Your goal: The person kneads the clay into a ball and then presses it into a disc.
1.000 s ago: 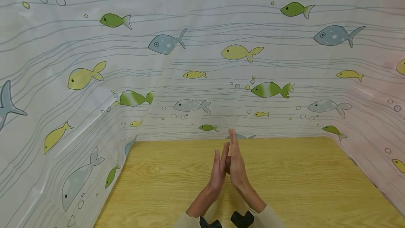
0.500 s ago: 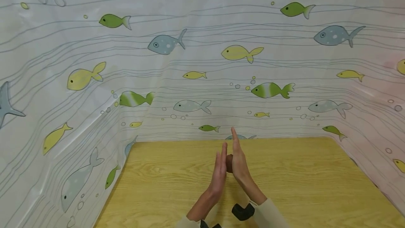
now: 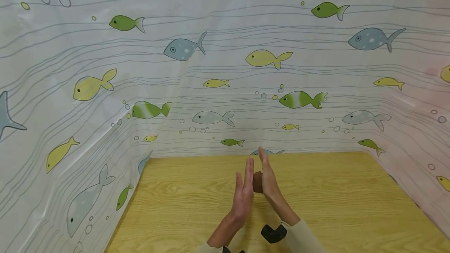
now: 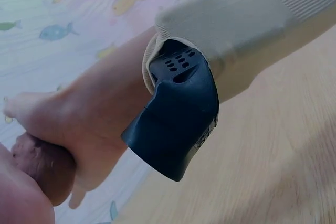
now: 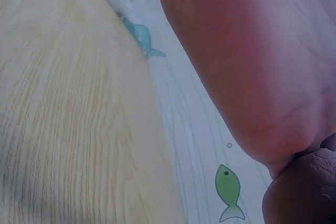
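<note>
A rounded brown lump of clay (image 3: 258, 182) sits between the palms of both hands, above the table. My left hand (image 3: 243, 194) presses it from the left with fingers straight and pointing forward. On the other side my right hand (image 3: 270, 180) lies flat against it, fingers also straight. In the left wrist view the clay (image 4: 50, 169) shows a creased top, squeezed between the near palm and the far hand. A large part of the right palm (image 5: 236, 72) fills the right wrist view, with the clay (image 5: 302, 192) at the lower corner.
A wood-grain table (image 3: 334, 202) spreads beneath the hands. White sheeting (image 3: 225, 65) printed with fish rises at the back and both sides. Black wrist cameras (image 3: 273, 233) sit at the cuffs of the light sleeves (image 3: 304, 239).
The palms have shifted past each other and stand slightly wider apart. The right hand has come back a little and moved right; more of the clay shows between them.
</note>
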Demonstrator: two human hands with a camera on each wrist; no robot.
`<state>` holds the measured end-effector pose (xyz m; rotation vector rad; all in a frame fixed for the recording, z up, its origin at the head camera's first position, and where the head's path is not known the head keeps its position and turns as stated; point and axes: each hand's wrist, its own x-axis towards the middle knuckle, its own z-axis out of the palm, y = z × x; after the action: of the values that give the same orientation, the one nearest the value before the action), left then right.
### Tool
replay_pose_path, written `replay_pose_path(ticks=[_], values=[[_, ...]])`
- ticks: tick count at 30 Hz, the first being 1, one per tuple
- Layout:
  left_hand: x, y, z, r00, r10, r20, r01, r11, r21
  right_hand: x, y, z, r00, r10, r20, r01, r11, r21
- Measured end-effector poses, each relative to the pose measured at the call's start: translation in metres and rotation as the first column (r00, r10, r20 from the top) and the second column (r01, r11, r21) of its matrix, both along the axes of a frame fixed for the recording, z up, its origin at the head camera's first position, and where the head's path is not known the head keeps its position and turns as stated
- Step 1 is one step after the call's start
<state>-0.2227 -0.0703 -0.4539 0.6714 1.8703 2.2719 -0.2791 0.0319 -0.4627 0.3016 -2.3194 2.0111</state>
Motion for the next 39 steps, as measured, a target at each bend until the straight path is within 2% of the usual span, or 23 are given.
replay_pose_path(ticks=[2,4,8,11,13,17,24,28,33,39], values=[[0.000,-0.001,0.001,1.000,-0.016,0.003,0.016,1.000,0.020,0.000,0.000,-0.001,1.000,0.023,0.010,-0.023,1.000,-0.008],[0.001,-0.001,0.002,1.000,-0.022,0.012,0.022,0.999,0.039,0.005,0.000,0.006,0.998,0.051,0.033,-0.050,0.998,-0.023],[0.002,0.000,0.008,1.000,-0.022,0.005,0.021,0.998,0.062,0.009,0.000,0.004,0.995,0.079,0.057,-0.075,0.994,-0.082],[0.002,0.000,0.013,1.000,-0.020,0.003,0.020,0.998,0.065,0.013,-0.003,0.000,0.995,0.096,0.036,-0.091,0.987,-0.136],[0.002,-0.001,0.015,1.000,-0.018,0.000,0.018,0.998,0.058,0.020,-0.005,0.003,0.994,0.110,0.026,-0.105,0.983,-0.152],[0.000,-0.002,0.016,1.000,-0.008,-0.012,0.009,0.999,0.043,0.028,-0.007,0.006,0.993,0.114,0.028,-0.109,0.985,-0.136],[-0.002,-0.004,0.015,0.999,0.011,-0.038,-0.010,1.000,0.014,0.034,-0.011,0.005,0.995,0.090,0.042,-0.086,0.992,-0.088],[-0.005,-0.005,0.017,0.998,0.025,-0.053,-0.024,1.000,0.019,0.033,-0.010,-0.002,0.994,0.106,0.010,-0.105,0.991,-0.079],[-0.007,-0.005,0.018,0.997,0.053,-0.053,-0.052,0.998,0.024,0.027,-0.011,-0.017,0.996,0.089,0.026,-0.087,0.994,-0.073],[-0.016,-0.006,0.012,0.994,0.086,-0.073,-0.083,0.996,0.044,0.029,-0.013,-0.025,0.996,0.089,0.027,-0.086,0.990,-0.114]])
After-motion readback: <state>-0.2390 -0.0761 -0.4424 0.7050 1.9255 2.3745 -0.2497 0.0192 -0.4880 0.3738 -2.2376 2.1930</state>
